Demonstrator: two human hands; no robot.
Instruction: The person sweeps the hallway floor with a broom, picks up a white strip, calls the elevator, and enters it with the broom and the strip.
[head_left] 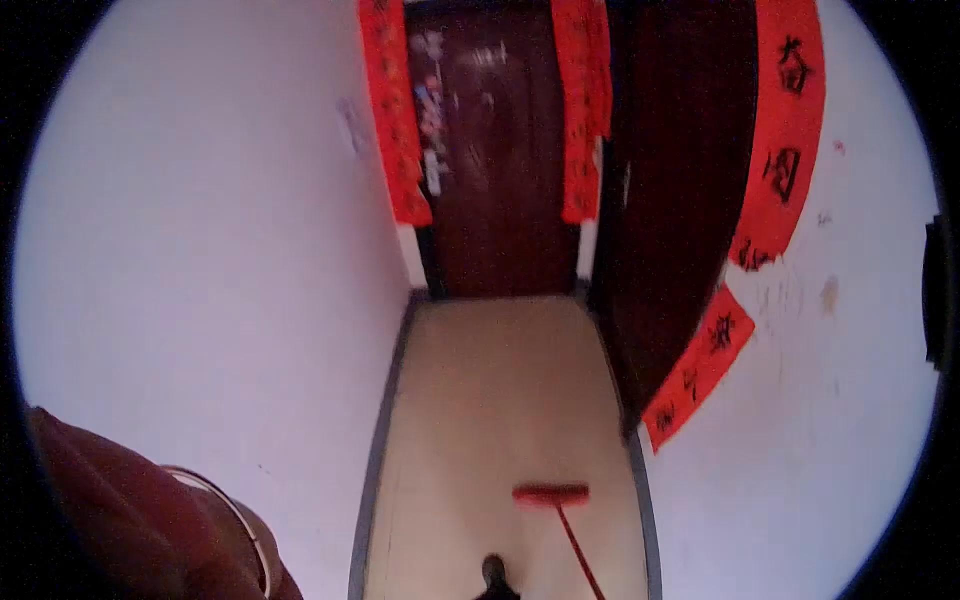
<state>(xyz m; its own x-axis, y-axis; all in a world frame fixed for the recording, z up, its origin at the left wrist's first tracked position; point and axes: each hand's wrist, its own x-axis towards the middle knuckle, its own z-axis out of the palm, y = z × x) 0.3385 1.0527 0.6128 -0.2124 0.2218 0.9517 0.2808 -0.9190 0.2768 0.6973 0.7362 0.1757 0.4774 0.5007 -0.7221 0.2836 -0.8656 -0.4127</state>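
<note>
A broom (551, 494) with a red head rests its bristle end on the floor; its thin red handle runs down and right out of the bottom edge. Whoever grips that handle is out of frame, and my right hand does not show. At the lower left, a dark red sleeve and a thin pale bangle mark my left arm. Only a dim part of my left hand (277, 562) shows beyond the bangle, close to the white wall, with its fingers hidden.
The narrow beige floor (480, 400) runs between white walls with grey skirting. A dark door (500, 200) closes the far end; another dark door (680, 180) stands on the right. Red paper banners (785, 120) flank them, one hanging loose (697, 375). A dark shoe (493, 572) shows below.
</note>
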